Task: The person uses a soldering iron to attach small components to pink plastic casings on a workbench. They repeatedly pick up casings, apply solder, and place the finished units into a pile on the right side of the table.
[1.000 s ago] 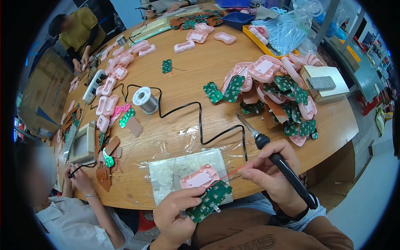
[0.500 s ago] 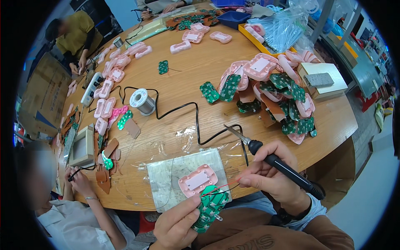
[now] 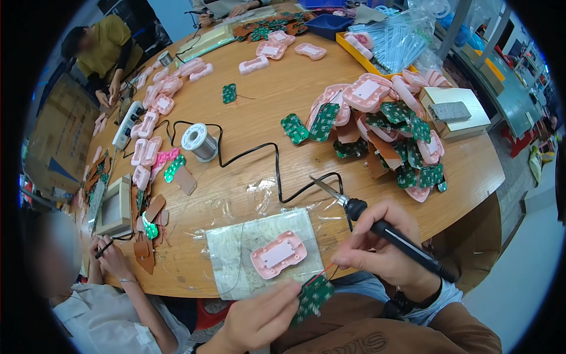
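Note:
My left hand grips a green circuit board by its left edge, tilted over the table's near edge. Red and black wires run from the board; the red wire reaches the fingertips of my right hand, which seem to pinch the wire ends. That same hand holds a black-handled soldering iron, its metal tip pointing up and left, away from the board. Just beyond the board, a pink plastic shell half lies on a whitish work mat, its open inside facing up.
A solder wire spool stands beyond the mat; the iron's black cord snakes past it. Pink shells and boards pile up at right, next to a wooden box. Co-workers sit at left and far left.
My left hand has moved right with the board, which now tilts more and no longer overlaps the pink shell. The gap between board and right hand has shortened. The soldering iron has barely shifted.

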Demonstrator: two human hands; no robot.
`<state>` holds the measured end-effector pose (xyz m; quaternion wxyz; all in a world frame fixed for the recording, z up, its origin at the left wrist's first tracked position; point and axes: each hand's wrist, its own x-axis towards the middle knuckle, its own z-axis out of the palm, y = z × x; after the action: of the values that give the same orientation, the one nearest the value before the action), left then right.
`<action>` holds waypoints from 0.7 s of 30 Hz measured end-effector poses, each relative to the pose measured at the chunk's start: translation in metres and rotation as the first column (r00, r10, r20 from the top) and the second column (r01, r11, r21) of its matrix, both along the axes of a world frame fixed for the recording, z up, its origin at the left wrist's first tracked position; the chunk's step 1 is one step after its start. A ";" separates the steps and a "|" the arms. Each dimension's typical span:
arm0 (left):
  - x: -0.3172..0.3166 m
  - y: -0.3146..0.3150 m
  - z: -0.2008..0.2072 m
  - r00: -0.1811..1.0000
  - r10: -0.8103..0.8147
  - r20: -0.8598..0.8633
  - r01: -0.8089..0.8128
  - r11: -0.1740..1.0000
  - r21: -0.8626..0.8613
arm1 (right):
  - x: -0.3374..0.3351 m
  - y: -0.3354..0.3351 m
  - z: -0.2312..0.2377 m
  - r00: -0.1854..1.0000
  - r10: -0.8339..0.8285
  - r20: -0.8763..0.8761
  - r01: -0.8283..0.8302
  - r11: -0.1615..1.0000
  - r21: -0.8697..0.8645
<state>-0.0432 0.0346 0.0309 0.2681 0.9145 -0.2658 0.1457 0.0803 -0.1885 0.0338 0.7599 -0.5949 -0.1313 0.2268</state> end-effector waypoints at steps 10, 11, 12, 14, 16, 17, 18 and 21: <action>0.028 -0.042 0.011 0.766 0.179 -0.618 -0.582 0.600 -0.549 | -0.010 0.017 -0.010 0.884 0.037 0.466 0.037 0.988 -0.148; 0.028 -0.042 0.007 0.752 0.179 -0.634 -0.578 0.643 -0.503 | -0.009 0.017 -0.011 0.835 0.045 0.548 0.054 0.985 -0.164; 0.028 -0.045 0.004 0.709 0.131 -0.693 -0.652 0.497 -0.573 | -0.008 0.016 -0.012 0.793 0.057 0.606 0.079 0.978 -0.194; 0.027 -0.044 -0.001 0.673 0.103 -0.732 -0.678 0.481 -0.556 | -0.005 0.016 -0.015 0.732 0.056 0.679 0.108 0.974 -0.197; 0.027 -0.041 -0.001 0.681 0.199 -0.704 -0.677 0.537 -0.503 | -0.001 0.016 -0.017 0.721 0.121 0.682 0.046 0.974 -0.221; 0.026 -0.039 0.000 0.702 0.291 -0.650 -0.661 0.606 -0.442 | 0.001 0.016 -0.018 0.727 0.167 0.666 0.007 0.968 -0.251; 0.027 -0.035 0.001 0.729 0.353 -0.586 -0.627 0.687 -0.366 | 0.003 0.015 -0.018 0.742 0.167 0.649 -0.028 0.975 -0.219; 0.030 -0.025 -0.003 0.661 0.568 -0.491 -0.707 0.691 -0.151 | 0.004 -0.005 -0.013 0.867 0.091 0.489 -0.004 0.984 -0.176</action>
<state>-0.0128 0.0100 0.0283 0.3960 0.8993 0.1672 0.0803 0.0847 -0.1935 0.0211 0.6416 -0.6920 -0.3168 0.0958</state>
